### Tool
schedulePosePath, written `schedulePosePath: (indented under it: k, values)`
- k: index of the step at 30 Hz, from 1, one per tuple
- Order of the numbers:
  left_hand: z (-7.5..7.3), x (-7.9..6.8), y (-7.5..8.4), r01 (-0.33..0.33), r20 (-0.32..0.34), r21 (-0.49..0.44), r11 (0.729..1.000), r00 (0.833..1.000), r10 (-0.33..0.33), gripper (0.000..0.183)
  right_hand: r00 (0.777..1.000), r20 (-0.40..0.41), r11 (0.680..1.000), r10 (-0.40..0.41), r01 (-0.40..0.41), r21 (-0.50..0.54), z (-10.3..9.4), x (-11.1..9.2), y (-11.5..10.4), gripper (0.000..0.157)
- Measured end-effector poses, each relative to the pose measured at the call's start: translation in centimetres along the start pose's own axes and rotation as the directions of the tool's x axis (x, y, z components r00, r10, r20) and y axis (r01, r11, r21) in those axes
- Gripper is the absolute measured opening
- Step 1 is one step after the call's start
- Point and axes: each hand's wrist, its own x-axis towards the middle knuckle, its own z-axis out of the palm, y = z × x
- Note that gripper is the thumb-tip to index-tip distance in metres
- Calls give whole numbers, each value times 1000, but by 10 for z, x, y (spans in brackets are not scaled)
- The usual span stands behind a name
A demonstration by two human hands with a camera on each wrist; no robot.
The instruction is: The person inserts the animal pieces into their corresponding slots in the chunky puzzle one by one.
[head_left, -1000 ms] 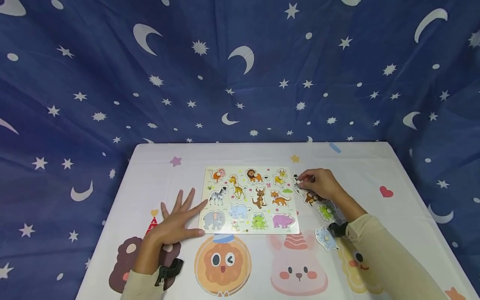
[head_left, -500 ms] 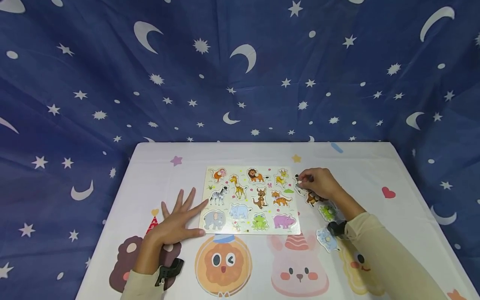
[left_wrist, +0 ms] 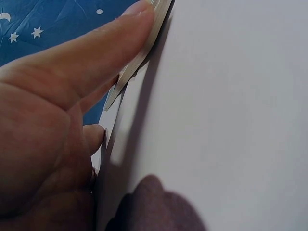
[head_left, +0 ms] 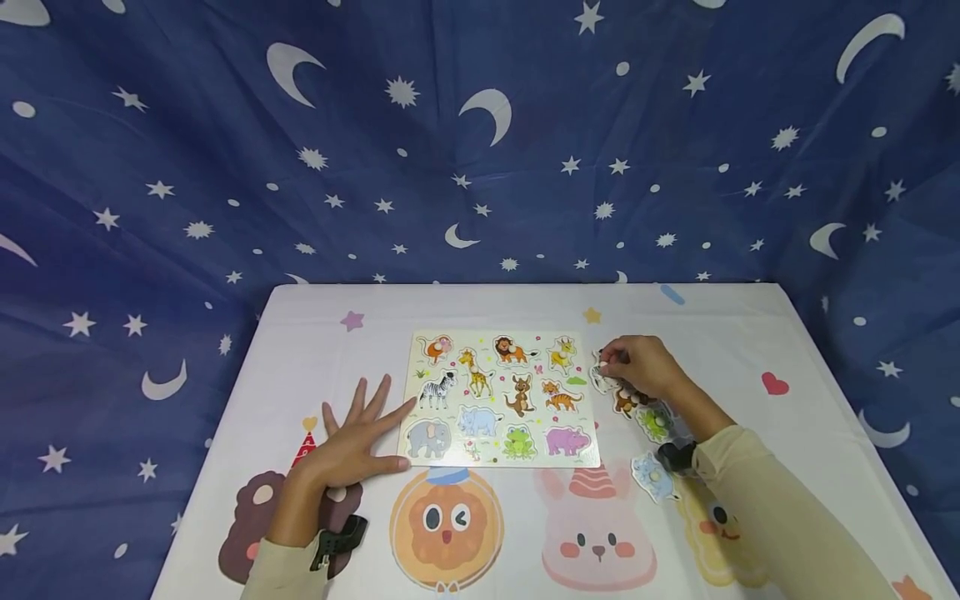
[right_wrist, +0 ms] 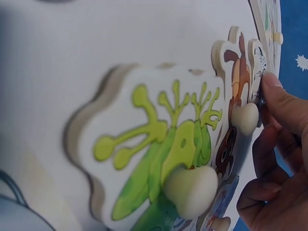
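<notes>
Zebra piece (head_left: 601,380) pinched in right hand (head_left: 643,367); spread left hand (head_left: 352,446) touches board (head_left: 471,338) holding lion (head_left: 512,352).

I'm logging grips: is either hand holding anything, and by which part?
The right hand pinches the zebra piece, apparently by its knob, though the contact is hidden. The left hand just touches the board.
</notes>
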Motion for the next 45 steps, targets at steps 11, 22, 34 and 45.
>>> schedulePosePath:
  k: [11,22,34,45]
  values:
    - [-1,1,-2,-10,3,2,1000,1000,10,92,999,-31,999,8,-9,-33,-6,-3,-2,11]
    - [1,-1,0,-8,8,-2,1000,1000,8,92,995,-95,999,-31,35,40,-3,-6,-17,12]
    - [1,-1,-2,2,19,5,1000,1000,-2,91,987,-128,984,-93,110,139,21,6,-63,11]
    - [3,1,-6,4,16,8,1000,1000,-4,92,989,-99,971,-111,129,200,56,21,-111,12]
